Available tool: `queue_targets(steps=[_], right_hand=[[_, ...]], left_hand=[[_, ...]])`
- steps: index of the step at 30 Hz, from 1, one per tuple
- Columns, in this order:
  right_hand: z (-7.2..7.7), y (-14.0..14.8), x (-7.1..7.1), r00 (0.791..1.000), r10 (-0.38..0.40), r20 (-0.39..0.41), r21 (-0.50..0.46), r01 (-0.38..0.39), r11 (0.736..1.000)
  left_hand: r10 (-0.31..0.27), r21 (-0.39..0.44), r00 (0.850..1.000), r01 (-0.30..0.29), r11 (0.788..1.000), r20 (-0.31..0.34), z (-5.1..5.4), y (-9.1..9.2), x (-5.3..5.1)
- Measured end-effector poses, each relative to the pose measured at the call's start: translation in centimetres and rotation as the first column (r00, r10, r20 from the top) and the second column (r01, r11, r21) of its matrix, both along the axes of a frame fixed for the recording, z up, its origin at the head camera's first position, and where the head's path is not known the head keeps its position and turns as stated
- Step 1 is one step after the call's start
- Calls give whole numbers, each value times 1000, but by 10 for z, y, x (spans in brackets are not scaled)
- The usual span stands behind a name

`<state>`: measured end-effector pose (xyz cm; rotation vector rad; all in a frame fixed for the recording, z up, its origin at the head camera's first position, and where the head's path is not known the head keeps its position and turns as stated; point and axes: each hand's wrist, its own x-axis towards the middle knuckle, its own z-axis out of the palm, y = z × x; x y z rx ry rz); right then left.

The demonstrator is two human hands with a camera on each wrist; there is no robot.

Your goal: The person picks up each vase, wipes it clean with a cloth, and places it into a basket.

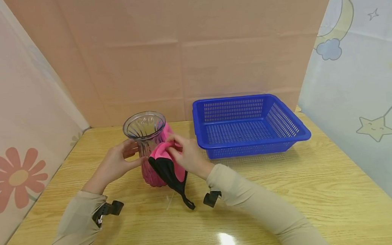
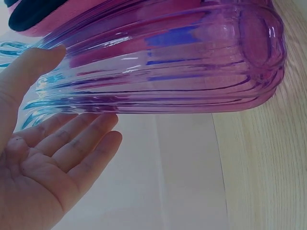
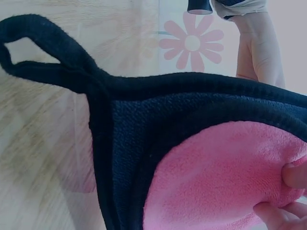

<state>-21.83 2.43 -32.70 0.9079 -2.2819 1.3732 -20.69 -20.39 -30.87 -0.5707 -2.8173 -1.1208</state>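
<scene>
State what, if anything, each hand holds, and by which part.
The right hand pinches the cloth by its pink part, near the top. The left hand is loosely open at the glass vase's upper part; whether it grips cannot be told.

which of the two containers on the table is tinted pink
The tall ribbed vase by the left hand: clear up top, pink lower down. The other, the wide slotted basket right of it, is blue.

Vase looks glossy glass, cloth matt & fuzzy, bskt plast.
</scene>
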Motion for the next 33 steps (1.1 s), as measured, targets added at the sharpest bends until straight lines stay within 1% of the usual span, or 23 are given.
queue_targets(steps=[5,13,18,24,27,33], right_hand=[[-2,2,1,1000,-18,2,38,18,999],[-10,3,1,999,-33,-6,60,33,998],[-15,4,0,999,-34,-14,76,35,996],[-17,6,0,998,-40,-40,108,44,993],[-18,7,0,998,-45,-36,124,49,991],[-20,8,-1,997,-54,-57,151,62,987]], left_hand=[[-3,-1,1000,3,1000,1,0,0,0],[18,-6,1000,-18,1000,22,2,2,2],[16,-2,999,-16,1000,32,3,2,3],[13,-5,999,-12,1000,37,4,2,4],[12,-5,999,-12,1000,41,4,3,5],[12,-3,999,-12,1000,38,4,3,4]])
